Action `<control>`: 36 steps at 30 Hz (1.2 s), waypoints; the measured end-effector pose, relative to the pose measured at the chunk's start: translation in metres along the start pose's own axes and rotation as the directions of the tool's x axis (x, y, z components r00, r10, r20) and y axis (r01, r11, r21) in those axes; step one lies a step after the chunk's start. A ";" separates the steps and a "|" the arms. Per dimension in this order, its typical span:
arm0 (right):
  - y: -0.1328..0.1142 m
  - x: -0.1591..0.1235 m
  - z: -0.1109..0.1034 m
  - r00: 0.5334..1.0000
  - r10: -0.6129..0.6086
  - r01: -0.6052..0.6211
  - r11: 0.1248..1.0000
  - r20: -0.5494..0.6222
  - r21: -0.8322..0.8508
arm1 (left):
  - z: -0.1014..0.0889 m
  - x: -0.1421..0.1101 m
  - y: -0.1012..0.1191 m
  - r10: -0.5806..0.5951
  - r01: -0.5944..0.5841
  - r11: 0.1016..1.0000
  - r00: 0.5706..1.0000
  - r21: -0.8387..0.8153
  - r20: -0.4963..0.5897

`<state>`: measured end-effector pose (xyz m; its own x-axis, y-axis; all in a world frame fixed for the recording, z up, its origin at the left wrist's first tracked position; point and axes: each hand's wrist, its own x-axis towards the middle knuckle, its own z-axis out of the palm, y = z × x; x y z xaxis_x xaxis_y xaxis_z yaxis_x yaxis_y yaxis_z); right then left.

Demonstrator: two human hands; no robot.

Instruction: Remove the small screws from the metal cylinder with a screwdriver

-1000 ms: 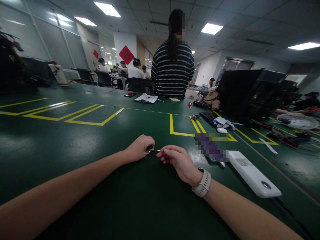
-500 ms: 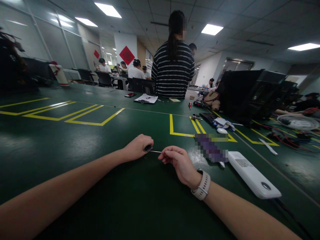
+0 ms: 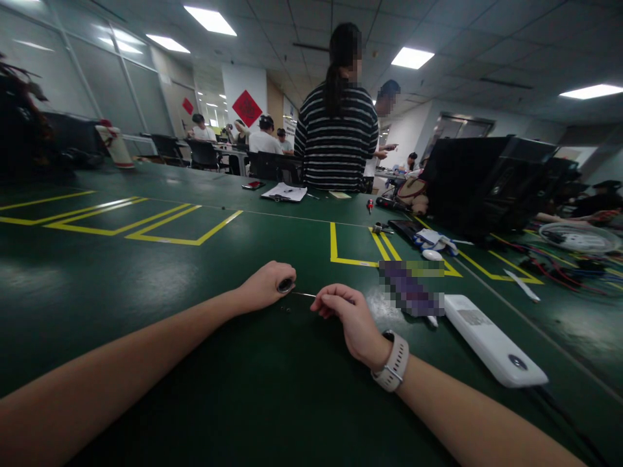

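Note:
My left hand is closed around a small dark cylinder with a shiny round end; the rest of it is hidden in the fist. My right hand, with a pale watch on the wrist, pinches a thin metal rod. The rod's free end points left, just below the cylinder's round end; whether they touch I cannot tell. Most of the rod's other end is covered by the fingers. Tiny dark bits lie on the green table under my left hand.
Right of my hands are a blurred-out purple object, a white power bank-like box with a cable, and a white oval item. Farther back lie a clipboard, a red-tipped tool and black cases. A person in stripes stands beyond.
My left hand has shifted slightly left and the rod shows a little lower against the cylinder. The tiny bits show more clearly. Behind the striped person, another person has come further into view.

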<state>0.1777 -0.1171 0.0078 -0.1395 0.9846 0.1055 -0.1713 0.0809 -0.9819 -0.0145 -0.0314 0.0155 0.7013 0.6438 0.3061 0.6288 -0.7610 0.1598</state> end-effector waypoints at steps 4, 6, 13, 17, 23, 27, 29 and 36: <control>-0.006 -0.004 0.002 0.993 -0.091 0.103 0.979 0.074 -0.175 | 0.002 0.000 0.000 -0.019 0.019 1.000 1.000 0.000 -0.012; -0.008 -0.006 0.004 0.980 -0.145 0.183 0.928 0.139 -0.324 | 0.003 0.000 -0.001 -0.020 0.020 1.000 1.000 0.000 -0.018; -0.001 -0.008 0.009 0.904 -0.338 0.428 0.729 0.264 -0.534 | 0.006 0.000 -0.001 -0.001 0.001 1.000 1.000 0.000 -0.027; 0.001 -0.007 0.010 0.914 -0.332 0.406 0.715 0.235 -0.569 | 0.007 0.000 -0.002 0.009 -0.009 1.000 1.000 0.002 -0.026; -0.006 -0.003 0.007 0.976 -0.131 0.195 0.879 0.174 -0.435 | 0.007 0.000 -0.001 0.010 -0.011 1.000 0.999 -0.005 -0.036; -0.003 0.002 0.002 0.990 -0.006 0.029 0.987 0.140 -0.160 | 0.004 -0.001 0.001 -0.002 0.001 1.000 0.999 -0.021 -0.046; -0.001 0.003 0.001 0.991 0.012 -0.003 0.998 0.133 -0.069 | 0.004 -0.001 0.001 -0.006 0.005 1.000 0.999 -0.027 -0.047; -0.005 -0.006 0.009 0.984 -0.121 0.163 0.911 0.133 -0.380 | 0.007 -0.001 0.001 0.002 -0.002 1.000 0.999 -0.006 -0.045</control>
<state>0.1710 -0.1244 0.0131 -0.2463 0.9382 0.2431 0.1919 0.2930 -0.9366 -0.0127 -0.0326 0.0091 0.6865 0.6383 0.3482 0.6256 -0.7626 0.1646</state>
